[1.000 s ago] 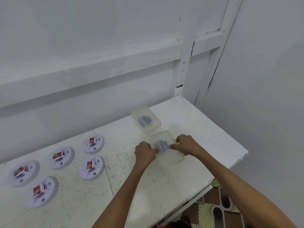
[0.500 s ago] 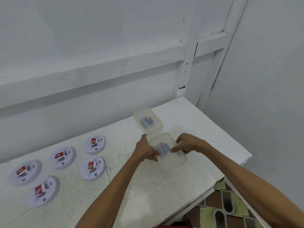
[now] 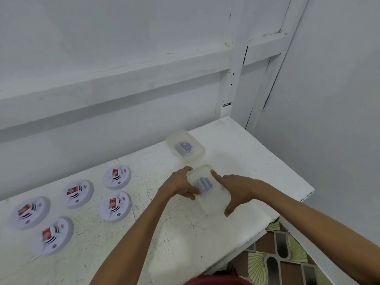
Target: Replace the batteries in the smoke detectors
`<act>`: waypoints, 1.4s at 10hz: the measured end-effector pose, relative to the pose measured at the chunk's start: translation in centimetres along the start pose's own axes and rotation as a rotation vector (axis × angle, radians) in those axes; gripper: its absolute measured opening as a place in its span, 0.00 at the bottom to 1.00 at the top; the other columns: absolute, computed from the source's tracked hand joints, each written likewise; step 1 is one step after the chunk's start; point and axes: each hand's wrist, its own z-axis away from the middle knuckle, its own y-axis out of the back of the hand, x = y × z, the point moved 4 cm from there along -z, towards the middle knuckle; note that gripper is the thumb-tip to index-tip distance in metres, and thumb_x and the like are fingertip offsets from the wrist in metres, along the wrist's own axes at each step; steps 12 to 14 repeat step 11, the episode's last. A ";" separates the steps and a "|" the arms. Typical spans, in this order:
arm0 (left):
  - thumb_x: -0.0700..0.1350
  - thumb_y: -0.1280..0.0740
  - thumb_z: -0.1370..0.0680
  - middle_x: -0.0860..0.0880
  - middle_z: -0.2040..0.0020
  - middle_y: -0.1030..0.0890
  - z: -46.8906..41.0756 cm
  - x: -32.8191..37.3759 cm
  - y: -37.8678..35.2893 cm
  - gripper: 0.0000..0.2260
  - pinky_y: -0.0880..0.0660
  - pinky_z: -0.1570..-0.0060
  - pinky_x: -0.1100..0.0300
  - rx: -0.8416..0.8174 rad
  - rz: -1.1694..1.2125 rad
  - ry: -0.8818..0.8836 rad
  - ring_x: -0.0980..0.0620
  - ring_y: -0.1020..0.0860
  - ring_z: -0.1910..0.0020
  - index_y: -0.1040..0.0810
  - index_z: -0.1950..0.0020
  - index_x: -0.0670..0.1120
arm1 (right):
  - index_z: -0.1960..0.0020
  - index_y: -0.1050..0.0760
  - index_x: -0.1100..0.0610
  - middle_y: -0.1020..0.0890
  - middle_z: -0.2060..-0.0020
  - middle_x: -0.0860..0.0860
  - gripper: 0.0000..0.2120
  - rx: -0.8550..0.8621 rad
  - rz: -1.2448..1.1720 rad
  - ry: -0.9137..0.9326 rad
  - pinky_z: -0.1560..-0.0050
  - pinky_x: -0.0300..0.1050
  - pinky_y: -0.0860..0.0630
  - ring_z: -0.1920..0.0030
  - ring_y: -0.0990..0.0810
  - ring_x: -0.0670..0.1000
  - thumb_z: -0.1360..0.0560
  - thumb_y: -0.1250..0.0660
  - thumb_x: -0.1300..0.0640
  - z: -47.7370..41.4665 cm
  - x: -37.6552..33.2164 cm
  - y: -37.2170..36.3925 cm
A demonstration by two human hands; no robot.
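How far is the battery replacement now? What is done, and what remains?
Done: nothing visible yet; the five round white smoke detectors lie untouched on the white table. In hand: the left hand grips the near translucent plastic box holding cylindrical batteries, and the right hand rests on it with index finger and thumb. Left: getting batteries out and servicing all five detectors.

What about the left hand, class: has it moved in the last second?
Yes. The left hand has slid forward, along the near box's left edge, toward the far box, which has not moved.
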 end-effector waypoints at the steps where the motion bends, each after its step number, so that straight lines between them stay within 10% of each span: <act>1: 0.33 0.19 0.32 0.43 0.39 0.21 -0.3 0.4 0.4 0.40 0.15 0.51 0.47 -0.033 0.028 0.045 0.42 0.13 0.53 0.33 0.24 0.46 | 0.21 0.70 0.51 0.27 0.45 0.54 0.66 0.081 0.102 0.006 0.47 0.46 0.26 0.50 0.27 0.51 0.37 0.25 0.33 0.3 -0.1 -0.6; 8: 0.32 0.21 0.29 0.44 0.46 0.19 0.4 0.0 0.4 0.28 0.18 0.43 0.44 -0.138 0.234 0.026 0.39 0.15 0.49 0.28 0.34 0.46 | 0.21 0.70 0.47 0.31 0.48 0.49 0.62 0.135 0.063 -0.025 0.52 0.44 0.28 0.51 0.28 0.50 0.34 0.26 0.38 0.5 -0.2 -1.0; 10: 0.45 0.23 0.23 0.40 0.43 0.15 3.6 -4.4 -1.0 0.35 0.17 0.46 0.51 -0.110 0.345 0.028 0.40 0.14 0.48 0.38 0.21 0.45 | 0.20 0.67 0.48 0.45 0.22 0.55 0.60 0.208 -0.013 -0.163 0.34 0.52 0.29 0.25 0.41 0.56 0.32 0.26 0.37 2.9 -1.3 -2.2; 14: 0.46 0.27 0.20 0.42 0.44 0.14 8.3 -8.9 -2.0 0.25 0.17 0.44 0.50 -0.064 0.378 0.044 0.43 0.14 0.49 0.30 0.26 0.43 | 0.19 0.58 0.50 0.45 0.22 0.50 0.49 0.366 -0.092 -0.154 0.33 0.49 0.29 0.24 0.43 0.53 0.27 0.32 0.36 5.6 -4.2 -2.6</act>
